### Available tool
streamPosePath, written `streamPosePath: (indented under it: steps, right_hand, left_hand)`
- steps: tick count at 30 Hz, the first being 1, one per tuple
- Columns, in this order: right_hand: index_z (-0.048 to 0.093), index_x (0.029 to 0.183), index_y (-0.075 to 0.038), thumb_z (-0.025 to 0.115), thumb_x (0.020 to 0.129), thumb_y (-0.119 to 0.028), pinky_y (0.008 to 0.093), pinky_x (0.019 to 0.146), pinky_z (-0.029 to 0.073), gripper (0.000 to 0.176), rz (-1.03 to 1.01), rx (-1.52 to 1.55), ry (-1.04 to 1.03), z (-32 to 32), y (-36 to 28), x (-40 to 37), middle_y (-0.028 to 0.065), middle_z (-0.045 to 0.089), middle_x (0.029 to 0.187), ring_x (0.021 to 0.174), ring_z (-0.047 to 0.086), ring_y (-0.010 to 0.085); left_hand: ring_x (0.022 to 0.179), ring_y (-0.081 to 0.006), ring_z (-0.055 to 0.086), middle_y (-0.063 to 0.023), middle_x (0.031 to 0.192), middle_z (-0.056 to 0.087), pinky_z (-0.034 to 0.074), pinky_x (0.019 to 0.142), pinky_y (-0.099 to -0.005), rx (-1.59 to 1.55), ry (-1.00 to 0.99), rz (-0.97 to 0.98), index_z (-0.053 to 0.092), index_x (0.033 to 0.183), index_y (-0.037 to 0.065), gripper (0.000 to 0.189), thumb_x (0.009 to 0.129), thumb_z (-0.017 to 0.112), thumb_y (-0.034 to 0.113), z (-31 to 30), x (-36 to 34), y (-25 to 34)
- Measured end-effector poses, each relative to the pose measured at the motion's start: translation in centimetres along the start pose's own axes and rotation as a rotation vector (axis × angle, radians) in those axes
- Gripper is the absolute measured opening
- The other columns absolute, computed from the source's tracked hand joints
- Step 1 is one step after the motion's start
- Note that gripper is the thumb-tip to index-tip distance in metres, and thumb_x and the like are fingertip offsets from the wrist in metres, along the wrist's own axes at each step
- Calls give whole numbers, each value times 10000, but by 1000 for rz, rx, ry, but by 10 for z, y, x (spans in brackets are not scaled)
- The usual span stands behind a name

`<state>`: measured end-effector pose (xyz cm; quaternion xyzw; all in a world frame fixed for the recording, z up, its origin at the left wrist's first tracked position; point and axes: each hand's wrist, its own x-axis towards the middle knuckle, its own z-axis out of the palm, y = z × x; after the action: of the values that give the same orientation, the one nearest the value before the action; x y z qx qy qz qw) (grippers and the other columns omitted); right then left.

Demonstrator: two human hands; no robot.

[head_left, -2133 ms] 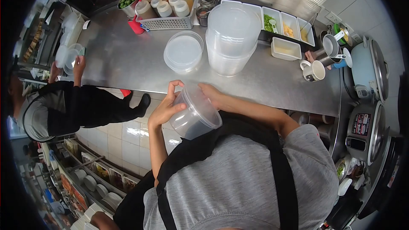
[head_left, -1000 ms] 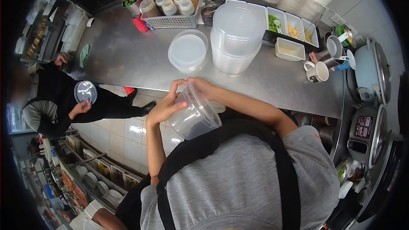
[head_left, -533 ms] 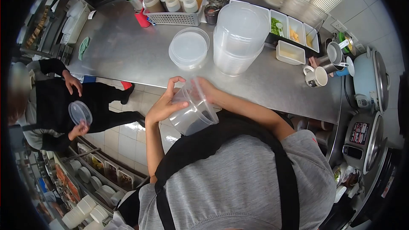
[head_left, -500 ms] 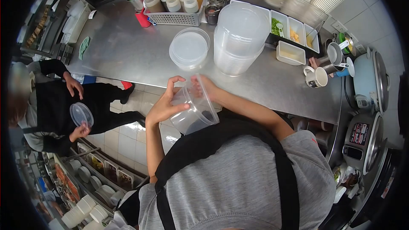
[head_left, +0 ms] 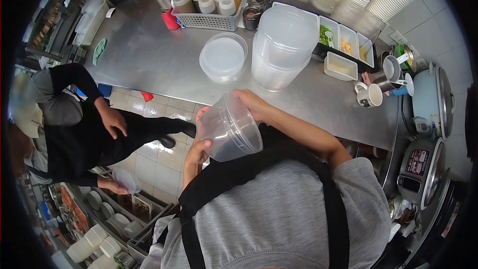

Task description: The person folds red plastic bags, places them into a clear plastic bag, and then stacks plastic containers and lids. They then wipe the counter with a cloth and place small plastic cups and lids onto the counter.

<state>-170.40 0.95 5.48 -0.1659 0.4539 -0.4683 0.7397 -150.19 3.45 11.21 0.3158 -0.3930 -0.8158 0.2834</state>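
Observation:
Tilted on its side in front of my chest is a clear round plastic container, with a ridged rim band facing right. My left hand is closed around its left side, thumb on the near wall and some fingers hidden behind it. At the upper rim, my right hand grips the container, its fingertips partly out of sight. Just beyond, on the steel counter, stand a short stack of round clear plastic tubs or lids and a tall stack of clear plastic containers.
A grey basket of squeeze bottles stands at the back. White food trays, a mug and cookers line the right. On the left a co-worker in a black apron holds a clear lid near food bins.
The container has turned in my hands, its rim side now facing lower right. My left fingers have closed behind it. The co-worker has stepped right and lowered the lid.

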Motion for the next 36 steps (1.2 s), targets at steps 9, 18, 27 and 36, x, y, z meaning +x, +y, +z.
streamPosePath:
  steps: [9, 18, 27, 36]
  right_hand:
    - [548, 865, -54, 382, 903, -304, 345, 624, 455, 303, 174, 91, 137, -3, 25, 25, 78, 554, 798, 702, 530, 183]
    - [454, 660, -139, 431, 872, -311, 278, 385, 293, 273, 103, 247, -274, -6, 18, 30, -3, 399, 553, 444, 353, 118]
    - [446, 653, -144, 397, 900, -304, 247, 377, 285, 299, 208, 242, -3, 9, 30, -5, -19, 402, 558, 436, 356, 101]
    - [278, 514, -152, 345, 908, -333, 260, 380, 228, 439, 162, 425, -414, 7, 14, 41, -10, 261, 439, 390, 263, 122]
  left_hand:
    - [1149, -270, 385, -123, 1190, 359, 348, 949, -390, 8, 192, -50, 167, 1328, 139, 978, 529, 688, 357, -2, -7, -11]
    - [1133, -271, 398, -117, 1181, 365, 350, 945, -390, 68, 192, 299, 168, 1326, 147, 992, 518, 708, 343, 15, -4, -6]
    - [1117, -250, 399, -110, 1181, 356, 347, 931, -372, 227, 158, 352, 167, 1324, 147, 1022, 518, 763, 344, 22, -9, -6]
    - [1163, -258, 361, -116, 1236, 335, 310, 965, -399, 176, 341, 612, 151, 1337, 142, 1068, 516, 783, 403, 11, -3, -21]
